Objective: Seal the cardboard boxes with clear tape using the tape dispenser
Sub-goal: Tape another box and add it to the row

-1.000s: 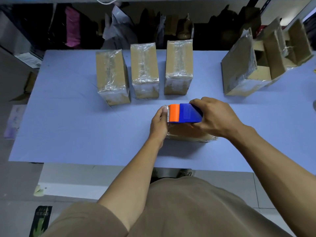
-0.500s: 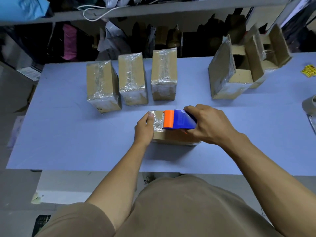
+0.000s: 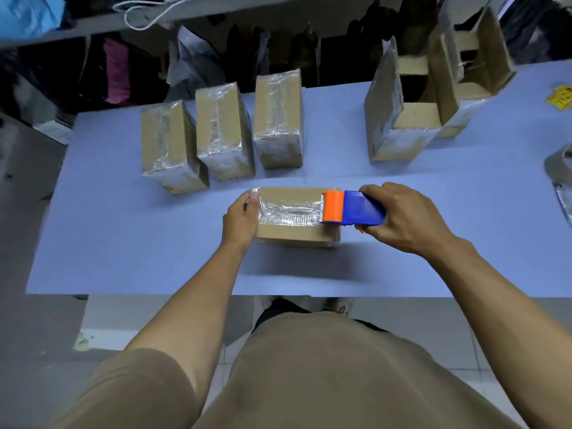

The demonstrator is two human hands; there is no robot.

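Note:
A small cardboard box lies in front of me on the blue table, with a strip of clear tape along its top. My right hand grips the blue and orange tape dispenser at the box's right end. My left hand presses against the box's left end, its thumb on the tape's start there. Three taped boxes stand in a row behind it.
Open cardboard boxes with raised flaps stand at the back right. A yellow item and a shiny object lie at the table's right edge. Cluttered shelves run behind the table. The table's front edge is close to my body.
My right hand has drawn the dispenser rightward from the box's left end to its right end, laying tape along the top. My left hand has stayed at the left end.

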